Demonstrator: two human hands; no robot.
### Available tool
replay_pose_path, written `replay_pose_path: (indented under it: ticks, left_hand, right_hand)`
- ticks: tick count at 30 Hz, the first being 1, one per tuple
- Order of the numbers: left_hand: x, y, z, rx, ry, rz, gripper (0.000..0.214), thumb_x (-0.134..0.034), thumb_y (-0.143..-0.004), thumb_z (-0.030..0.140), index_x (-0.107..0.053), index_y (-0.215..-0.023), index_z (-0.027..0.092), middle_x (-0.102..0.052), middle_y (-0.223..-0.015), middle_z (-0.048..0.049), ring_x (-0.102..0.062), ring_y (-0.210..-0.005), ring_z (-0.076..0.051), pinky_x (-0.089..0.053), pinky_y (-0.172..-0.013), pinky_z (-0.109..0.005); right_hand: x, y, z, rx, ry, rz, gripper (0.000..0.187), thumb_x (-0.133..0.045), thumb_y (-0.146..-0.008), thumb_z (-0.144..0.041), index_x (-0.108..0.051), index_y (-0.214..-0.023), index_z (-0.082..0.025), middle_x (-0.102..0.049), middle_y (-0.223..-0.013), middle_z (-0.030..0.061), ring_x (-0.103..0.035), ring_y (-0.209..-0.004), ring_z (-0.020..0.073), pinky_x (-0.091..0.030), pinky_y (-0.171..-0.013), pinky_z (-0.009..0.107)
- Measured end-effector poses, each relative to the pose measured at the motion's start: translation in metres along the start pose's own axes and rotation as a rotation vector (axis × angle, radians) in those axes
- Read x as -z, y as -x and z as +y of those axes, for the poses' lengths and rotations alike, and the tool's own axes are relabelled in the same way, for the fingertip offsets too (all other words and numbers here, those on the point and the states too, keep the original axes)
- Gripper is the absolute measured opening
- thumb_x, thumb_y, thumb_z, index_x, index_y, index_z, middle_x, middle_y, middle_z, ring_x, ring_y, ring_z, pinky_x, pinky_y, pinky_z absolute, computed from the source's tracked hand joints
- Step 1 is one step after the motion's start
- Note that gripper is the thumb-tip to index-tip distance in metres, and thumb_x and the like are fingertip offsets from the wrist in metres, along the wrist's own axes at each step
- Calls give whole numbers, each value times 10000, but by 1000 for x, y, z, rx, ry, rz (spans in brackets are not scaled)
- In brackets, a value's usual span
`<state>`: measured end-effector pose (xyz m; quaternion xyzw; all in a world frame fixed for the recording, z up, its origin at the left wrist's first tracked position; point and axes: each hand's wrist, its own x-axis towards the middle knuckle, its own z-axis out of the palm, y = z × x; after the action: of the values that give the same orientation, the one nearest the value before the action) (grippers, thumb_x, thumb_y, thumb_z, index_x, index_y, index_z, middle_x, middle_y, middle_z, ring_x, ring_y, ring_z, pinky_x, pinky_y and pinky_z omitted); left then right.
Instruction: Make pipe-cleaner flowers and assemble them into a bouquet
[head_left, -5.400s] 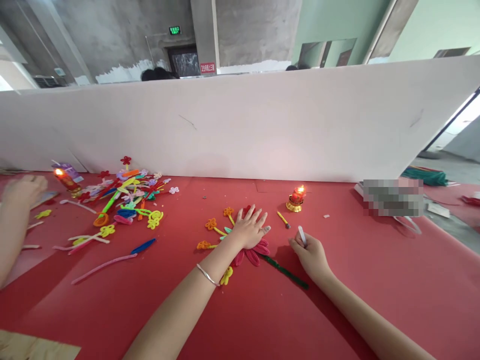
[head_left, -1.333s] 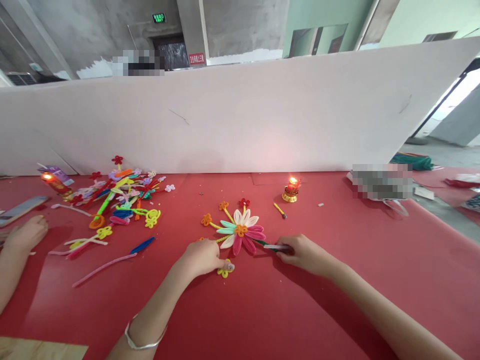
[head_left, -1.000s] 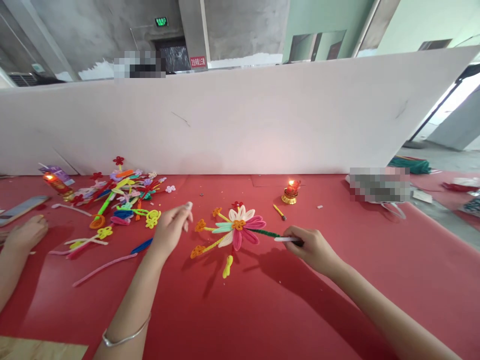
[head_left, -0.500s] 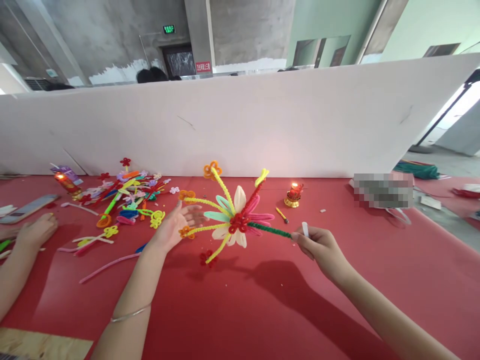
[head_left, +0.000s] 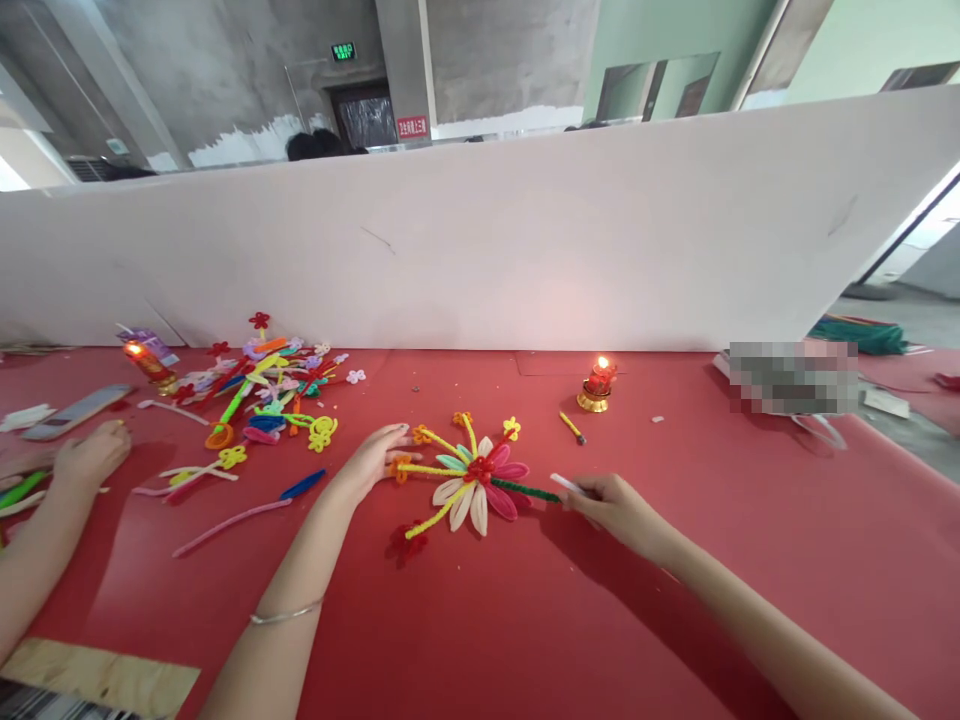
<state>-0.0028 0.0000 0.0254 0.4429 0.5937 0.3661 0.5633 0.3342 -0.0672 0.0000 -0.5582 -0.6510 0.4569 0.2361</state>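
Observation:
A pipe-cleaner flower (head_left: 478,500) with cream, pink and mint petals, a red centre and several yellow stamens lies low over the red table. My right hand (head_left: 611,510) pinches the end of its green stem (head_left: 529,490). A short white stick (head_left: 568,484) also sticks out from those fingers. On the other side, my left hand (head_left: 373,460) has its fingers outstretched beside the orange blossoms at the stamen tips. Whether the fingertips touch them is hard to see. One red blossom (head_left: 407,541) hangs at the lower stamen.
Lit red candles stand at the back right (head_left: 598,385) and left (head_left: 150,365). A yellow-and-black lighter-like stick (head_left: 572,428) lies near one. Loose pipe-cleaner flowers (head_left: 274,375) form a heap at left. Another person's hand (head_left: 94,455) rests near a phone (head_left: 79,412). A white partition (head_left: 480,250) borders the table.
The flower has come down towards the table, and its head has turned more upward. Both my hands went down with it. The white stick now tilts flatter.

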Motion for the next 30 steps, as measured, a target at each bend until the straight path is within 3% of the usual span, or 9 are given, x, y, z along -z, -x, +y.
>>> replay_pose_path:
  ticks: [3,5,9,12,15,19,22,27,30]
  left_hand:
    - [-4,7,6,-290,-494,319,345,-515,-813,329,-523,-1122,174,-581,-1163,-130,-550,-1077,-258,-424,-916,-398]
    - [-13,16,11,-536,-788,383,289,-518,-812,293,-574,-1071,179,-582,-1160,-110,-504,-1127,-253,-363,-983,-403]
    - [-48,40,14,-799,-1021,79,228,-428,-870,227,-649,-920,202,-638,-995,-44,-585,-903,-164,-459,-822,-296]
    - [-76,53,8,-953,-1260,-76,280,-418,-870,163,-673,-754,179,-648,-809,-52,-573,-813,-175,-460,-752,-309]
    - [-93,57,-1,-994,-1374,-63,286,-442,-862,163,-676,-699,157,-634,-755,-77,-567,-787,-199,-462,-704,-331]
    - [-94,53,-8,-1005,-1391,-53,326,-420,-871,179,-659,-651,143,-602,-686,-80,-556,-727,-202,-453,-647,-336]
    - [-91,51,-9,-1029,-1363,-43,348,-391,-881,183,-628,-629,146,-579,-656,-73,-543,-699,-192,-445,-627,-322]
    - [-91,49,-12,-1004,-1243,-31,303,-360,-891,161,-617,-732,141,-604,-801,-96,-561,-790,-195,-460,-680,-311]
    - [-92,48,-13,-969,-1299,-11,297,-379,-883,175,-614,-703,144,-603,-779,-91,-559,-773,-198,-455,-634,-300]
  right_hand:
    - [7,8,-7,79,89,-178,437,-446,-798,-556,-427,-583,-175,-274,-546,-58,-231,-517,79,-181,-481,237]
    - [11,10,-11,86,141,-147,443,-448,-801,-554,-410,-572,-176,-267,-544,-61,-225,-516,79,-181,-480,235]
    - [17,-3,-13,101,246,128,294,-478,-807,-453,-561,-721,-184,-432,-587,-41,-375,-542,102,-268,-507,227]
    - [15,-26,-16,255,338,200,203,-470,-813,-323,-627,-875,-211,-599,-783,11,-528,-693,150,-375,-612,251]
    - [8,-52,-19,409,396,215,256,-443,-810,-222,-635,-980,-226,-634,-1019,37,-579,-884,180,-421,-760,292]
    - [-6,-74,-19,464,406,228,371,-444,-787,-155,-609,-1109,-234,-614,-1145,39,-576,-1011,189,-434,-854,317]
    - [-14,-78,-14,462,478,205,411,-440,-787,-137,-601,-1148,-249,-593,-1195,25,-579,-1026,179,-447,-856,297]
    - [-19,-74,-12,431,613,229,405,-412,-822,-144,-592,-1161,-271,-567,-1240,-6,-593,-1006,160,-461,-822,264]
    - [-20,-71,-14,406,658,242,417,-394,-829,-140,-572,-1185,-262,-559,-1247,-5,-603,-980,160,-466,-784,252]
